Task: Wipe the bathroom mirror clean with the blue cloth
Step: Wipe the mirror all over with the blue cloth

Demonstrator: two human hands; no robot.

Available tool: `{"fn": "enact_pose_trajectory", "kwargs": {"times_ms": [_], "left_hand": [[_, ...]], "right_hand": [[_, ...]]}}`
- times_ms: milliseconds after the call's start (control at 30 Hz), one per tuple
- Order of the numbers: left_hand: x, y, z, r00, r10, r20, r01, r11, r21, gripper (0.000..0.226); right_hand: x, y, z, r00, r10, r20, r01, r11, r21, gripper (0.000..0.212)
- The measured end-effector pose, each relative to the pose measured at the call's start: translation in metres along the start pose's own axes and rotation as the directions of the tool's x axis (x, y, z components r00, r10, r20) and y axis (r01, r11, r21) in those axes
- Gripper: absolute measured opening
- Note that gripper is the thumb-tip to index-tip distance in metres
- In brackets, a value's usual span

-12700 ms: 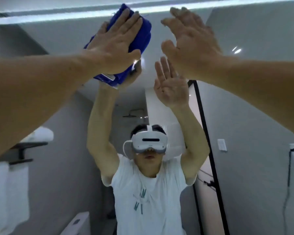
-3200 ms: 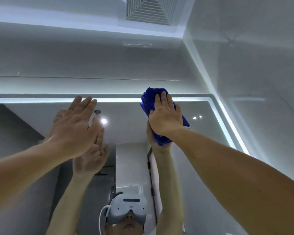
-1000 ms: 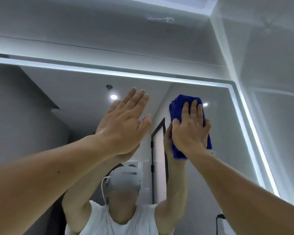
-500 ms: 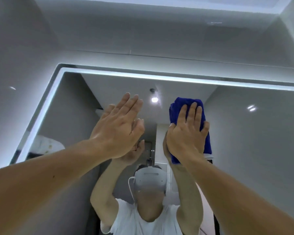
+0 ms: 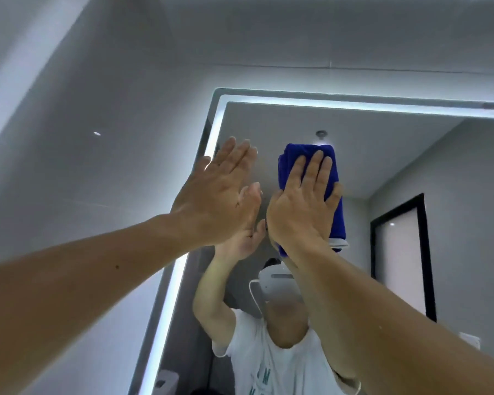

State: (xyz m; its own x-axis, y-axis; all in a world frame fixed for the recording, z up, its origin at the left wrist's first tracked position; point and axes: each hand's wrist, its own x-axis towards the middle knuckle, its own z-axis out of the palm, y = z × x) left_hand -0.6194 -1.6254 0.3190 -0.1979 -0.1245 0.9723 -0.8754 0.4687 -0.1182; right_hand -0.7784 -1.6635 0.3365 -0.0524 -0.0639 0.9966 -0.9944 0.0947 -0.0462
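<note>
Head view (only cam): R hand (image 5: 303,212) lies flat on the folded blue cloth (image 5: 337,218), fingers straight and spread, palm pressing it vs the mirror (image 5: 382,143). No curl round the fabric, so it's a press, not a grip. The cloth sits high on the glass, just below the lit top strip (image 5: 354,105) and near the top-L corner. A white tag pokes out at its lower edge.

L hand (image 5: 214,201) is released, fingers straight and together, holding nothing. It's raised just beside the R hand, over the lit L edge (image 5: 214,132). Can't tell if it's actually touching the glass.

The reflection shows the person w/ a white headset (image 5: 277,283) and white tee, both arms up, plus a dark-framed door (image 5: 399,252) to the R.

Change: 1 s ago the cloth was up by the top-R corner, and 0.5 s ago abt mid-width. Now it's close to the top-L corner, at approx the same height. Both hands moved L together.

Meaning: looks like one R-to-L pass along the top band is almost done. The last bit by the L edge is prob still to cover, and the lower glass likely needs more passes. No streaks or dirt are visible at this res, so I can't judge how clean it is.
</note>
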Motion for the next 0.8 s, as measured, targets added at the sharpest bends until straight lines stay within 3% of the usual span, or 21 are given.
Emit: {"fn": "enact_pose_trajectory", "kwargs": {"times_ms": [533, 800], "left_hand": [[-0.062, -0.123, -0.056, 0.992, -0.115, 0.052, 0.108, 0.986, 0.129, 0.071], [-0.08, -0.135, -0.066, 0.988, -0.157, 0.013, 0.155, 0.983, 0.099, 0.07]], "right_hand": [[-0.021, -0.176, 0.024, 0.996, -0.068, 0.057, 0.062, 0.994, 0.087, 0.073], [-0.056, -0.215, 0.032, 0.963, -0.242, 0.122, 0.233, 0.969, 0.087, 0.075]]}}
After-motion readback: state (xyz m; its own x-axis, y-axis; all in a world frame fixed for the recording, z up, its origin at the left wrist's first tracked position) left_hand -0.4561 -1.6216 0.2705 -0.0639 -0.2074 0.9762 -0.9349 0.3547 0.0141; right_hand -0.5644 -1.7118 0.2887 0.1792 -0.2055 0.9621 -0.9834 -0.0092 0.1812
